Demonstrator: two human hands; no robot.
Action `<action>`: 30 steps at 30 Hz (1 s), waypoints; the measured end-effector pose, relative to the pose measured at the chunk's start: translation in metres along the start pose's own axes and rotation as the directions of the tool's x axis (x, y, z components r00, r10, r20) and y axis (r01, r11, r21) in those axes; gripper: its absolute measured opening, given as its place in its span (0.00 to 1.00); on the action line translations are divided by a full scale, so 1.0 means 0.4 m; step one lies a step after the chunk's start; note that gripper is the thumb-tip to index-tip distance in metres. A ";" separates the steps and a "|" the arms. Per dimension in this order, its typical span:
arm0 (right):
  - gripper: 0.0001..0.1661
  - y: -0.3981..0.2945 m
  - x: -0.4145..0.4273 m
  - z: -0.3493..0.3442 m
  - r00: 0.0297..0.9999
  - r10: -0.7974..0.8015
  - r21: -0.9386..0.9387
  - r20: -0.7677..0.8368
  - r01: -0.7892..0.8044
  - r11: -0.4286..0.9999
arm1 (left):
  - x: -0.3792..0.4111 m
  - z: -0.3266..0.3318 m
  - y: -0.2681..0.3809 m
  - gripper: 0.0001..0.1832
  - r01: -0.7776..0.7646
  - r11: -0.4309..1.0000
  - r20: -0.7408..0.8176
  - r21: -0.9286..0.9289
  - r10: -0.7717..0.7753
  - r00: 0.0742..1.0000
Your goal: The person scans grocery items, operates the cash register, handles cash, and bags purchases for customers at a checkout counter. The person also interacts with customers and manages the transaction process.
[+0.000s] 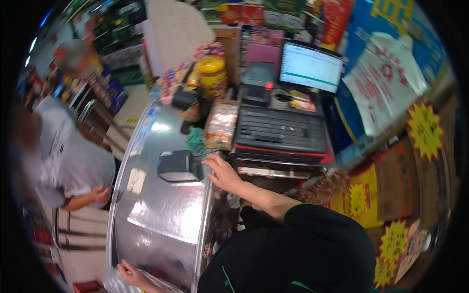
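Observation:
My right hand reaches over the inner edge of the metal counter, palm down, fingers somewhat spread and nothing seen in its grasp. Just left of it sits a dark box-shaped device, likely a counter scanner. Near the bottom of the view, my left hand is beside a striped plastic bag at the counter's near end; blur hides whether its fingers hold the bag. Beyond my right hand lie a green cloth, a box of wrapped sweets and a black keyboard.
A monitor stands behind the keyboard. A yellow-lidded jar is at the counter's far end. A person in a grey shirt stands across the counter, near metal rails. Cardboard boxes are at right.

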State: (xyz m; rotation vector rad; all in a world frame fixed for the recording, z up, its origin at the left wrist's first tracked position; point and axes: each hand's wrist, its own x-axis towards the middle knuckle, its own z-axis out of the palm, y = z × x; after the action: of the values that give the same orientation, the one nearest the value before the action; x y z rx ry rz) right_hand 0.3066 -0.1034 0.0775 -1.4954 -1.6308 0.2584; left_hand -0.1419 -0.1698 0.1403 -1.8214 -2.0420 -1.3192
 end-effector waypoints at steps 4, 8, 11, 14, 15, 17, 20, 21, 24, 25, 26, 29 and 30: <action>0.19 0.066 -0.077 -0.155 0.959 0.104 -0.113 -0.265 -0.138 0.984 | 0.005 0.282 0.209 0.19 -0.067 0.883 0.231 -0.464 0.193 0.954; 0.17 0.156 -0.143 -0.315 0.865 0.125 -0.285 -0.485 -0.292 0.913 | 0.081 0.480 0.358 0.15 0.023 0.788 0.382 -0.616 0.273 0.883; 0.17 0.191 -0.191 -0.405 0.800 0.197 -0.404 -0.567 -0.478 0.780 | 0.164 0.624 0.486 0.09 -0.174 0.769 0.318 -0.615 0.443 0.838; 0.19 0.219 -0.208 -0.446 0.810 0.212 -0.492 -0.547 -0.516 0.701 | 0.187 0.775 0.525 0.09 -0.309 0.830 0.376 -0.465 0.501 0.780; 0.19 0.230 -0.207 -0.451 0.822 0.210 -0.516 -0.530 -0.508 0.689 | 0.180 0.816 0.528 0.11 -0.344 0.859 0.410 -0.379 0.489 0.770; 0.20 0.244 -0.200 -0.448 0.840 0.204 -0.578 -0.504 -0.503 0.643 | 0.133 0.884 0.483 0.14 -0.429 0.902 0.621 -0.043 0.361 0.696; 0.21 0.259 -0.203 -0.453 0.844 0.242 -0.599 -0.479 -0.515 0.613 | 0.115 0.890 0.495 0.16 -0.525 0.851 0.642 0.004 0.400 0.654; 0.21 0.262 -0.203 -0.460 0.845 0.256 -0.599 -0.469 -0.517 0.611 | 0.118 0.884 0.505 0.17 -0.523 0.852 0.663 0.018 0.381 0.644; 0.24 0.261 -0.209 -0.495 0.814 0.243 -0.537 -0.528 -0.542 0.646 | 0.148 0.894 0.510 0.18 -0.514 0.857 0.725 0.033 0.333 0.602; 0.25 0.256 -0.215 -0.512 0.796 0.233 -0.498 -0.559 -0.547 0.673 | 0.157 0.897 0.507 0.18 -0.511 0.858 0.744 0.048 0.310 0.591; 0.26 0.251 -0.228 -0.536 0.757 0.256 -0.469 -0.601 -0.594 0.653 | 0.165 0.904 0.505 0.21 -0.491 0.869 0.747 0.066 0.284 0.601; 0.25 0.270 -0.304 -0.618 0.596 0.301 -0.329 -0.744 -0.719 0.612 | 0.170 0.920 0.524 0.23 -0.482 0.866 0.748 0.129 0.234 0.621; 0.26 0.301 -0.347 -0.644 0.571 0.236 -0.313 -0.786 -0.697 0.646 | 0.172 0.926 0.535 0.23 -0.495 0.856 0.743 0.150 0.233 0.628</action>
State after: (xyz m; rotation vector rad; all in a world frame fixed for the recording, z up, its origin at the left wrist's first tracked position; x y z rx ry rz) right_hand 0.5564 -0.2975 0.0857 -2.1881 -0.6247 -0.5521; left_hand 0.1870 0.1012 0.0631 -2.6144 -1.7965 -0.0954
